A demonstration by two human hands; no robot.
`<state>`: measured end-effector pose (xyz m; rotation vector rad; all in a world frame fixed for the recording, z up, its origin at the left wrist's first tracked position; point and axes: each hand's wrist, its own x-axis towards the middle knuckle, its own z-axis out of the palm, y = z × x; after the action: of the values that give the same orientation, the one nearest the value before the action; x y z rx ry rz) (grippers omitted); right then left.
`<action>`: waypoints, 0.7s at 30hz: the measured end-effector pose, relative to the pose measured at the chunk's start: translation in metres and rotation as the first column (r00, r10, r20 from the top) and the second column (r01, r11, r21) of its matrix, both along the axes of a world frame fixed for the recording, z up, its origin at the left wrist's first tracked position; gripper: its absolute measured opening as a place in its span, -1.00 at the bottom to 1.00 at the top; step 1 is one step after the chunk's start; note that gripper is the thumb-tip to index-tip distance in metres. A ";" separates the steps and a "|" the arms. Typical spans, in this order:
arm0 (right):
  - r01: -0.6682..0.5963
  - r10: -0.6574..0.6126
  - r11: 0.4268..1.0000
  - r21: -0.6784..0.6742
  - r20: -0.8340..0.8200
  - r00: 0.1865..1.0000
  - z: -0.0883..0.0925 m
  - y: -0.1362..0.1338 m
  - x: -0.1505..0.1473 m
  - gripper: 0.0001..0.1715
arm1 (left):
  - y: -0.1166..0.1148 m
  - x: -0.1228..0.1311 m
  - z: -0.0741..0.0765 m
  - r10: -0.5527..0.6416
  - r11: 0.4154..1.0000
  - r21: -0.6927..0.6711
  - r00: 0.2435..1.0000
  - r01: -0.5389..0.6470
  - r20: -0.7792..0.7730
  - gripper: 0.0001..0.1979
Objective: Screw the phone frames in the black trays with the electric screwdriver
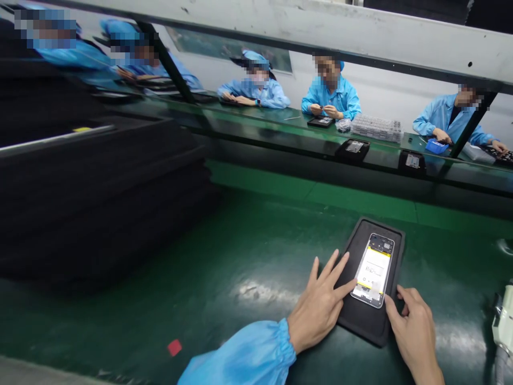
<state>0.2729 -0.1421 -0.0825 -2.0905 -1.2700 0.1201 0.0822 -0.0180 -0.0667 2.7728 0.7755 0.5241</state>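
The left hand [316, 305] lies open with its fingers spread, one fingertip [352, 283] touching the left edge of an open-backed smartphone [372, 272], and it grasps nothing. The right hand [412, 334] is loosely curled and released, its thumb [390, 307] just beside the phone's lower right corner. The phone lies tilted in the view on a black rubber mat [360, 315], which rests on a green table [240, 256]. A white label [372, 272] with yellow bands covers most of the phone's exposed back, but its print is too small to read, and no brand can be made out. A light blue sleeve [240, 353] gathers at the left wrist, and a small red square [175, 347] lies on the table near it. A stack of black foam sheets [100, 203] rises to the left. Across the table, co-workers in blue smocks [331, 96] sit at work near black trays holding phones [352, 149]
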 end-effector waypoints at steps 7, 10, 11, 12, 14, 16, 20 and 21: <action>0.048 -0.048 0.997 -0.053 -0.005 0.999 0.002 0.003 -0.001 -0.31 | -0.001 -0.013 0.007 0.105 0.993 -0.060 0.994 -0.103 0.021 -0.60; 0.073 -0.075 0.993 -0.095 -0.012 0.997 0.003 0.004 -0.003 -0.35 | 0.000 -0.022 0.005 0.307 0.926 -0.194 0.944 -0.325 -0.118 -0.48; 0.072 -0.073 0.992 -0.102 -0.013 0.997 0.003 0.005 -0.004 -0.37 | -0.001 -0.023 0.004 0.321 0.908 -0.226 0.933 -0.353 -0.165 -0.42; 0.067 -0.069 0.992 -0.105 -0.013 0.998 0.003 0.005 -0.004 -0.38 | -0.001 -0.024 0.003 0.316 0.900 -0.250 0.929 -0.358 -0.195 -0.38; 0.063 -0.065 0.993 -0.103 -0.014 0.998 0.004 0.004 -0.004 -0.38 | -0.004 -0.025 0.002 0.298 0.896 -0.276 0.931 -0.349 -0.212 -0.38; 0.060 -0.063 0.993 -0.103 -0.028 0.998 0.004 0.004 -0.002 -0.36 | -0.005 -0.023 0.002 0.291 0.896 -0.282 0.934 -0.342 -0.205 -0.39; 0.001 -0.010 0.997 -0.078 -0.106 0.994 0.006 0.002 0.003 -0.36 | -0.006 -0.021 0.002 0.289 0.894 -0.293 0.936 -0.339 -0.201 -0.40; -0.028 0.019 0.997 -0.065 -0.138 0.990 0.008 0.001 0.005 -0.37 | -0.006 -0.021 0.002 0.291 0.895 -0.291 0.936 -0.340 -0.198 -0.41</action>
<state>0.2782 -0.1411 -0.0745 -2.0858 -1.2228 0.3159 0.0607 -0.0239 -0.0646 2.4132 1.2400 0.2140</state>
